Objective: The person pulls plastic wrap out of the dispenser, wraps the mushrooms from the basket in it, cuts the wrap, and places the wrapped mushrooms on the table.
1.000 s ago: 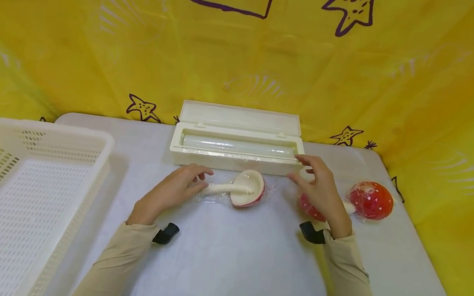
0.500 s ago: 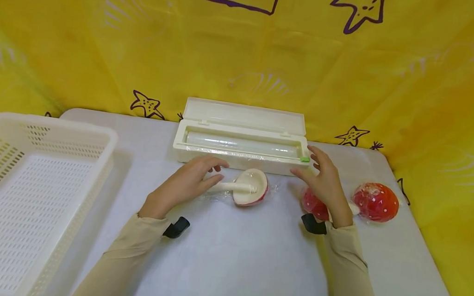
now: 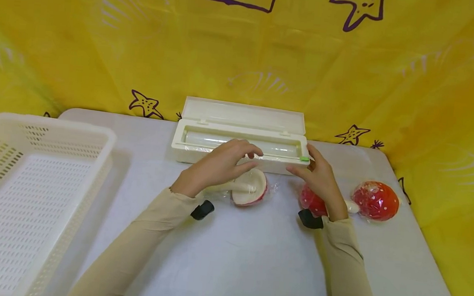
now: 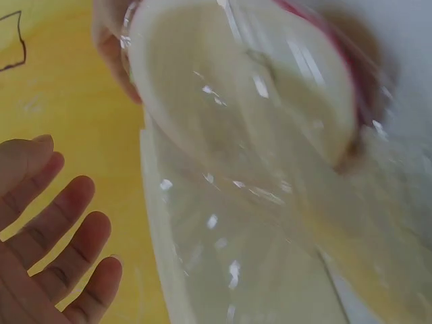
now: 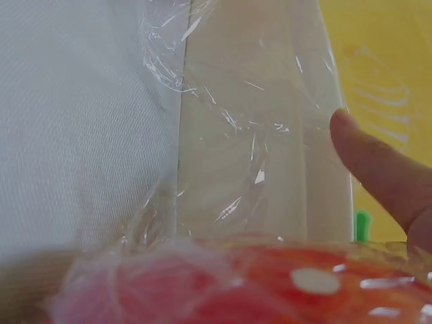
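My left hand [image 3: 223, 164] hovers over a toy mushroom [image 3: 250, 190] wrapped in clear film, its fingers loosely bent with nothing between them. In the left wrist view, those fingers stand apart from the wrapped mushroom [image 4: 202, 88]. Behind lies a long white cling film dispenser [image 3: 190, 156], its lid [image 3: 243, 115] raised and a film roll [image 3: 280, 149] inside. At its right end is my right hand [image 3: 320, 178], thumb before the front wall and fingers by the end wall, near a green slide cutter [image 3: 304, 159]. Whether they touch the box, I cannot tell.
A second red mushroom [image 3: 375, 200] with white dots lies wrapped at the right. Part of another red cap [image 3: 312, 201] shows beneath the right wrist. At the left stands a white perforated basket [image 3: 104, 156]. A yellow patterned cloth [image 3: 244, 51] hangs behind the white table [image 3: 245, 260].
My left hand has moved right and forward, from the mushroom's stem end to above its cap. The right fingers have shifted to the dispenser's end, uncovering the green cutter.
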Action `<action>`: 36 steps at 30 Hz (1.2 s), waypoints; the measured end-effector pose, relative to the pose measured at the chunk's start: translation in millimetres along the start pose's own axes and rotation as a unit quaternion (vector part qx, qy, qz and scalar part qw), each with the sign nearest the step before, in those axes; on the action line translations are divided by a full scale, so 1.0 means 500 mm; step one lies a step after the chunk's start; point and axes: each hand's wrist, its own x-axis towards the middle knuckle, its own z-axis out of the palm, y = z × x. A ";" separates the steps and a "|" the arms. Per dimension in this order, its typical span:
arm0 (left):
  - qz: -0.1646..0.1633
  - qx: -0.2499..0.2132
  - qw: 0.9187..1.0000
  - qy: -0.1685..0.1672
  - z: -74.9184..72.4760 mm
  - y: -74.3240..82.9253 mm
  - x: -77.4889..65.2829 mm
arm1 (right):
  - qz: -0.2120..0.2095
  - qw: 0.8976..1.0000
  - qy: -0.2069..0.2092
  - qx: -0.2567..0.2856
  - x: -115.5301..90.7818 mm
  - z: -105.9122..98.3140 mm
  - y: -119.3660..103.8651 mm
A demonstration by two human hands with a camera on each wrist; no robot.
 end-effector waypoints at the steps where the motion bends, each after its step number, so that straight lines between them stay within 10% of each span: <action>1: 0.008 0.003 1.000 -0.005 0.001 0.005 0.011 | 0.003 1.000 0.002 -0.001 0.001 0.000 0.000; 19: 0.035 -0.015 0.995 -0.095 0.044 0.047 0.168 | 0.008 1.000 0.028 -0.004 0.004 0.005 0.008; 36: 0.020 -0.025 0.991 -0.128 0.089 0.047 0.222 | 0.019 0.999 0.037 -0.022 0.003 0.005 0.011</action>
